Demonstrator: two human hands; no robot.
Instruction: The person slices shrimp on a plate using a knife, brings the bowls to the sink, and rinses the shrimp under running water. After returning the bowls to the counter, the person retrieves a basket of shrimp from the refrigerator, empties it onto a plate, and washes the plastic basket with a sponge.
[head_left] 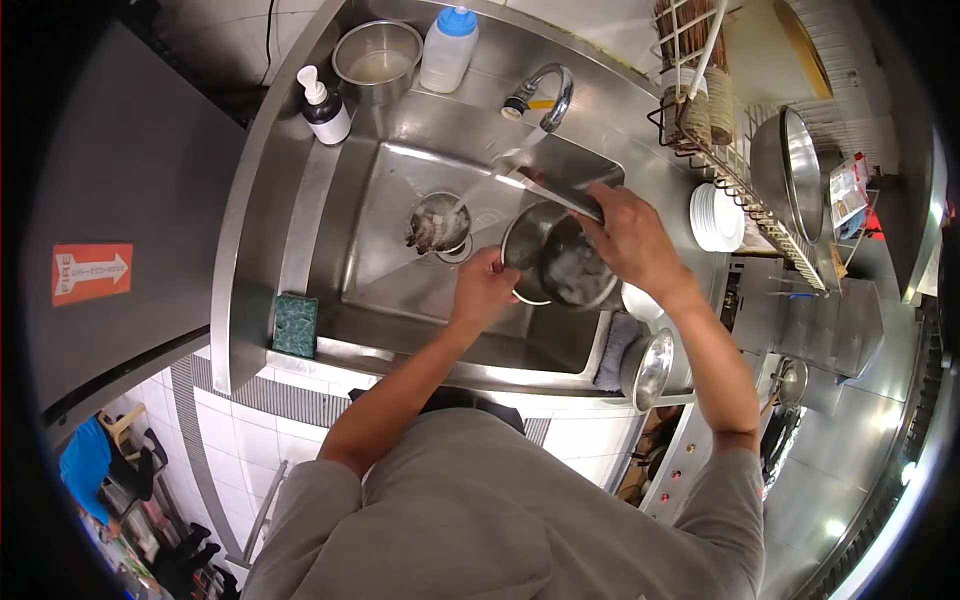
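Pot work over sink [390, 190], tap [563, 92] running: left hand [485, 287] pinches pot [524, 240] rim, right hand [640, 242] clamps long handle [568, 198]; next move likely needs both steady.

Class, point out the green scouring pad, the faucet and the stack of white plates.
Green scouring pad [295, 325], head view: middle of its face.
Faucet [567, 98], head view: curved metal neck.
Stack of white plates [722, 216], head view: top plate's middle.
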